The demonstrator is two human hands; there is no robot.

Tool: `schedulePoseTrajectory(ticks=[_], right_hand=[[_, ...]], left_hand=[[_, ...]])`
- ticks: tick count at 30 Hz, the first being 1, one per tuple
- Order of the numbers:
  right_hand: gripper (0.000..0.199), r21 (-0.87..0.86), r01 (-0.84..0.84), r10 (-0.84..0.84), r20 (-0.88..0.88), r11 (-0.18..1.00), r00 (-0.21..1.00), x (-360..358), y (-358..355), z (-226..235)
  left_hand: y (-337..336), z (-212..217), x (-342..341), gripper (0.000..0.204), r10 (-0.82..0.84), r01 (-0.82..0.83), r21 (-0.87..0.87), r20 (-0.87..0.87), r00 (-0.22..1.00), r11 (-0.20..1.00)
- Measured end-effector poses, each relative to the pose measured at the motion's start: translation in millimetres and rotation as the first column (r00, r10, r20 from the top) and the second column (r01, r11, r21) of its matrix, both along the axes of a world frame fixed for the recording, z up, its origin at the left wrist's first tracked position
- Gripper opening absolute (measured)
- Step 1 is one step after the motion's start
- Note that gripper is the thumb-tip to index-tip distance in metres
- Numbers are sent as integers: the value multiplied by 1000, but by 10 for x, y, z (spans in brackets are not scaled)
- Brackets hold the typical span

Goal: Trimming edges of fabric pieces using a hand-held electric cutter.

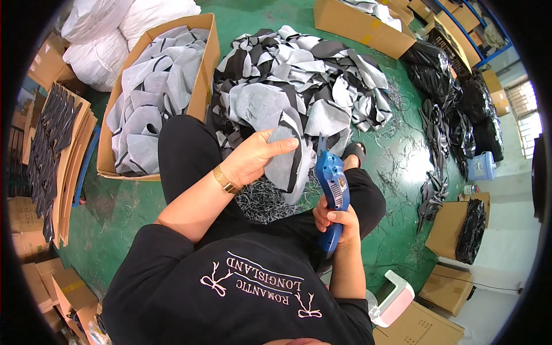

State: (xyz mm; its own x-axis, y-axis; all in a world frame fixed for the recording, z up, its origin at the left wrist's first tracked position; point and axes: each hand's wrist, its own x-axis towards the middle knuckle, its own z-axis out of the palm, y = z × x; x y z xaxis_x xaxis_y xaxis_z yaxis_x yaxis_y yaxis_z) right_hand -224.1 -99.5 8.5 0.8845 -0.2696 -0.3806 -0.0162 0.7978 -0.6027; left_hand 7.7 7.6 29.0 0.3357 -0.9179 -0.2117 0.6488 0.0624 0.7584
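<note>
Left hand (253,158) pinches a grey fabric piece (284,161) between thumb and fingers over the lap, while the right hand (339,221) is wrapped tight around the handle of a blue trimmer (332,190). To do this cleanly, the cloth edge probably wants holding taut against the trimmer's tip, which sits just right of the pinched piece, almost touching it, with the fabric pile (299,80) beyond.

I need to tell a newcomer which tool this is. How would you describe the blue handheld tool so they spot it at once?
Start at the big heap of grey-and-black fabric pieces on the green floor. Just below it, above the seated person's lap, the right hand grips the blue tool upright. It is the only bright blue, hard plastic thing among soft fabric.
</note>
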Motion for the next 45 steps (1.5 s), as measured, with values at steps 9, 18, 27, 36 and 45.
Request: schedulePoseTrajectory(ticks=[9,18,27,36,45], right_hand=[[34,-36,-167,163,-85,985,983,-147,49,-54],[35,-40,-143,141,-68,989,988,-40,87,-47],[33,-471,3,-129,-236,882,963,-111,38,171],[36,-683,-170,-145,-378,711,914,-190,190,304],[36,-657,-131,-166,-370,743,914,-118,207,295]], left_hand=[[22,-36,79,55,40,-40,-21,10,999,999],[19,-43,-54,35,8,-7,-81,16,1000,997],[25,-117,15,25,88,-88,-39,-16,996,995],[-7,-127,-50,28,209,-204,-80,63,976,976],[69,-57,-87,33,187,-177,-66,208,960,982]])
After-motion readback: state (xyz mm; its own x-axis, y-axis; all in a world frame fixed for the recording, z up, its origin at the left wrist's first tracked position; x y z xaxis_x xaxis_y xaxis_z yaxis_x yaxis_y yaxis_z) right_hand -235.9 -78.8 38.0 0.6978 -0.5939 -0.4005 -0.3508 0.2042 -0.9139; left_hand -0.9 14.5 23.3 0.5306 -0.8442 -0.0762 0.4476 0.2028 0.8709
